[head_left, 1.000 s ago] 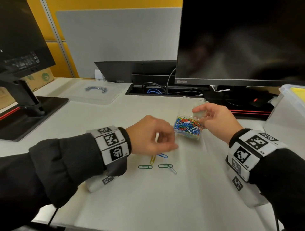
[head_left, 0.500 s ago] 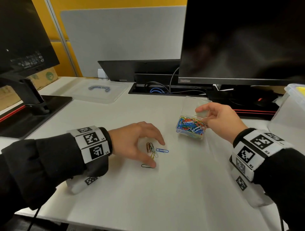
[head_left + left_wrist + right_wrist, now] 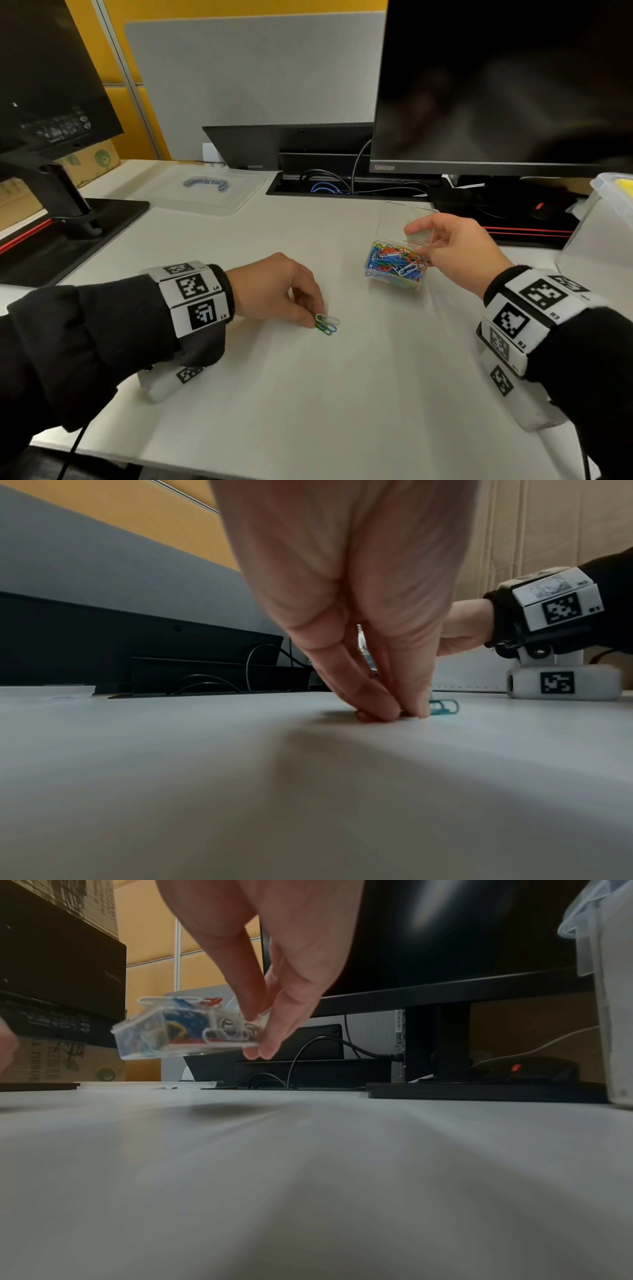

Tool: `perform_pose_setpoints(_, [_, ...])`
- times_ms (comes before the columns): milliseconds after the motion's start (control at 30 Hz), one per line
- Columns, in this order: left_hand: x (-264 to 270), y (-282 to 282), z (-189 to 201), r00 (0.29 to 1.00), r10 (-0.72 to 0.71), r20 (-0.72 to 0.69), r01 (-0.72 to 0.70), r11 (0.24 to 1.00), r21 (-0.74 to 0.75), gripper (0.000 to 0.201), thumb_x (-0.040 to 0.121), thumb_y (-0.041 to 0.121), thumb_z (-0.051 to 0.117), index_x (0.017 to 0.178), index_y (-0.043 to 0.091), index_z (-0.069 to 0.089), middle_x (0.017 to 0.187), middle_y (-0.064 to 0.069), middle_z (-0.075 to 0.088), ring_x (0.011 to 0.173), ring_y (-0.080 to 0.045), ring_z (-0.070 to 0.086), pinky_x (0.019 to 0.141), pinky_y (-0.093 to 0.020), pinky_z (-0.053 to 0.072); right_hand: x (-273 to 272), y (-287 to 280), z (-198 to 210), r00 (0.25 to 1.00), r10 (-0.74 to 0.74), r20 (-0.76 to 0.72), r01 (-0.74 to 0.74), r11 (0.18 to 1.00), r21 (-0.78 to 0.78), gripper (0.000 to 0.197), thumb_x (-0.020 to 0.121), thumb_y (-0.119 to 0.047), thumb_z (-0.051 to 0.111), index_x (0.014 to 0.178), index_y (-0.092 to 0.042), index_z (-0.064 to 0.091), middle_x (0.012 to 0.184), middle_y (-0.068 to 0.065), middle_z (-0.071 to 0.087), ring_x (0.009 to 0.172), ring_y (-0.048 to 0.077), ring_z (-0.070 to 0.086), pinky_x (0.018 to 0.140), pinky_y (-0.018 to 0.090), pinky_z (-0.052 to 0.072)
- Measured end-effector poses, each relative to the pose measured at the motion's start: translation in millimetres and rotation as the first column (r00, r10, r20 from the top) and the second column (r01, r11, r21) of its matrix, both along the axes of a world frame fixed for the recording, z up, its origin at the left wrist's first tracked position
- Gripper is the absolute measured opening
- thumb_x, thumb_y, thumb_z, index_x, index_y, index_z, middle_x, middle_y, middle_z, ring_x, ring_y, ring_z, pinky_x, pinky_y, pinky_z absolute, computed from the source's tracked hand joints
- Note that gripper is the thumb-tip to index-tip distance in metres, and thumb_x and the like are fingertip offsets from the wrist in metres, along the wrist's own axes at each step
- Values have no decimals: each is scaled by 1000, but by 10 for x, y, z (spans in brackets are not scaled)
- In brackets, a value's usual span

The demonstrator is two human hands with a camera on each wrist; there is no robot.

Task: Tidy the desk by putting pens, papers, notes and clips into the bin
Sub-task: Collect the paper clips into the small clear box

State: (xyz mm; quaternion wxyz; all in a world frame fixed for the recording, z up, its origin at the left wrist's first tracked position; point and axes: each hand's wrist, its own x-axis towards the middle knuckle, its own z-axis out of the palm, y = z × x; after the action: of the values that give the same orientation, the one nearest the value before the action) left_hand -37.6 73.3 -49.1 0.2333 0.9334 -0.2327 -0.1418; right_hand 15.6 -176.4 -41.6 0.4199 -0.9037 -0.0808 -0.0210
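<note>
Left hand (image 3: 274,291) pinches loose clips (image 3: 326,324) against the counter (image 3: 342,394); right hand (image 3: 455,253) grips the raised clip box (image 3: 394,267) just beyond

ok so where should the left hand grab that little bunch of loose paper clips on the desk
Pinch the paper clips across the bunch's long sides, coming straight down from above. They lie flat on the desk, so only a fingertip pinch gets under the thin wire. The left hand already pinches them so, with the clip box held in the right hand.
</note>
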Motion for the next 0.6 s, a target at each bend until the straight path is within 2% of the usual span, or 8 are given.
perform_pose_setpoints(67, [22,-25,10,1000,-16,5,16,1000,8,9,77,17,73,86,20,74,75,8,64,63,0,57,70,-17,49,2,0,-2,1000,1,-7,-1,1000,1,32,83,2,57,94,-27,62,97,17,65,91,29,63,80,35,53])
perform_pose_setpoints(133, [36,-47,16,999,-25,37,25,1000,15,9,78,16,71,87,18,74,77,5,65,65,-2,59,71,-16,48,2,1,-3,1000,2,-11,-2,1000,3,31,83,2,57,96,-26,62,98,16,65,91,28,64,81,36,53])
perform_pose_setpoints(200, [51,-52,16,996,-23,85,23,1000,4,10,79,16,71,89,17,74,80,7,66,72,-4,60,70,-15,48,-1,0,-1,1000,3,-9,-3,1000,-1,31,83,2,57,96,-26,62,98,16,65,92,27,63,79,34,52])
perform_pose_setpoints(300, [66,-34,31,984,-11,180,24,997,-68,12,79,17,72,90,19,75,78,16,62,72,1,57,64,-7,43,-6,4,2,1000,8,-10,-8,1000,-4,31,84,2,56,97,-26,62,97,15,65,92,27,63,74,30,50])
perform_pose_setpoints(367, [79,-34,54,961,23,276,17,990,-142,11,78,17,72,89,19,75,77,19,60,71,1,56,63,-5,41,-10,8,4,1000,12,-8,-12,1000,-8,31,84,2,56,96,-26,61,95,14,64,91,26,63,74,30,50])
perform_pose_setpoints(467, [138,-111,80,898,117,424,-2,965,-261,11,78,17,73,89,18,75,76,14,61,70,-2,55,61,-6,40,-19,13,10,1000,24,-12,-24,1000,-8,30,84,0,57,96,-27,62,91,12,62,91,26,63,76,32,51])
perform_pose_setpoints(600, [299,-347,112,848,192,495,-17,942,-336,11,78,17,72,88,16,76,76,9,62,61,-1,51,60,-3,37,-33,23,19,999,46,-22,-46,999,-11,28,84,-1,59,94,-27,62,83,6,59,90,27,64,82,37,53])
